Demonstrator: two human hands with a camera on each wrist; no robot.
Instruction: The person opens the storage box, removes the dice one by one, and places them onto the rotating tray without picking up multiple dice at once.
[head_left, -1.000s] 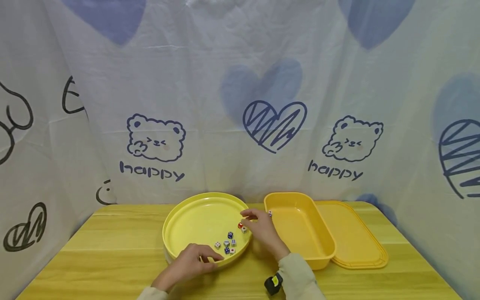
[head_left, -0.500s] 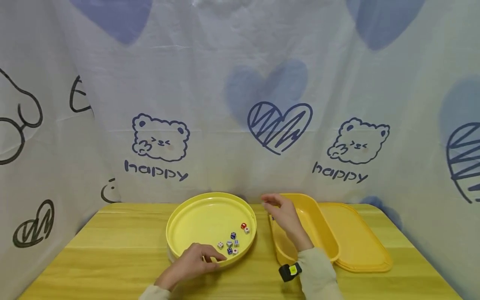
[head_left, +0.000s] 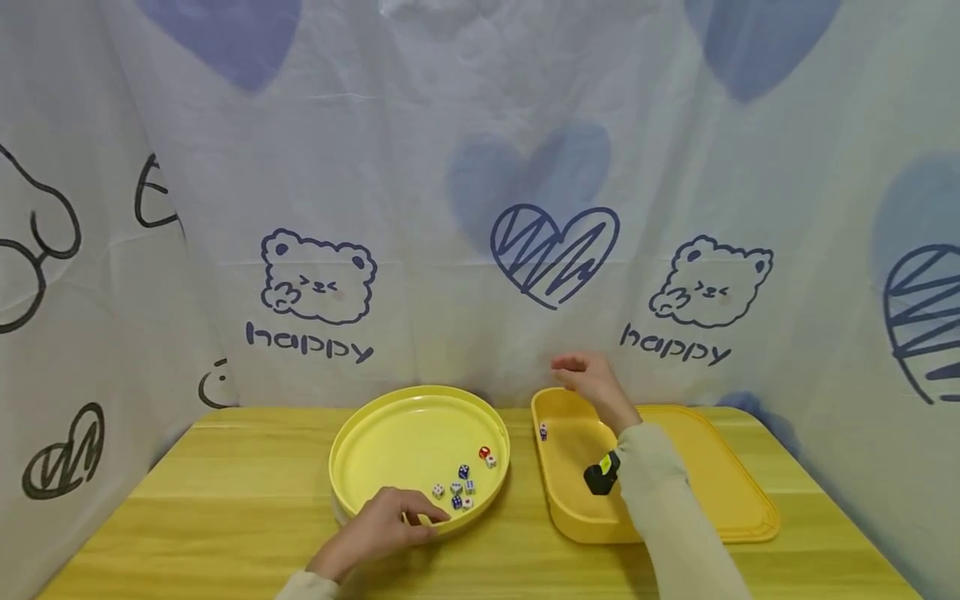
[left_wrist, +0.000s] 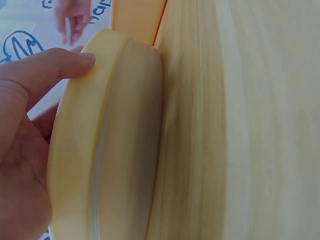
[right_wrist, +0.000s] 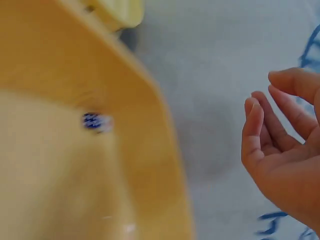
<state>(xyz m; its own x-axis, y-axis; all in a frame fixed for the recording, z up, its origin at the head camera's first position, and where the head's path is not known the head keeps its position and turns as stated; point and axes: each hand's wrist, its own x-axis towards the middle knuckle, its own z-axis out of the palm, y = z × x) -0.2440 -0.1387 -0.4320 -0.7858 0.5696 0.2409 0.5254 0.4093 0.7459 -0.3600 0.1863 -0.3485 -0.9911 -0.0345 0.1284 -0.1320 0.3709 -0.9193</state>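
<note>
My left hand [head_left: 390, 529] holds the near rim of a round yellow tray [head_left: 397, 442]; in the left wrist view the thumb [left_wrist: 82, 62] lies on its outer wall and other fingers reach behind the rim. Several small dice lie in the tray's right part: white and blue ones, and a red die [head_left: 484, 452]. My right hand [head_left: 595, 385] is raised over the far end of an orange-yellow rectangular box [head_left: 570, 532]. Its fingers are loosely bent, with nothing between them in the right wrist view. Inside the box, a blue die [right_wrist: 92, 120] touches a whitish die [right_wrist: 106, 123] beside the wall.
A flat yellow lid [head_left: 727, 475] lies right of the box, partly covered by the right sleeve [head_left: 667, 492]. A black wrist device [head_left: 602, 475] hangs over the box. Behind the wooden table [head_left: 187, 500] hangs a printed white curtain [head_left: 435, 208].
My right hand has moved from the tray's right edge, rightward and up over the box, away from the dice. The left hand stays on the rim.
</note>
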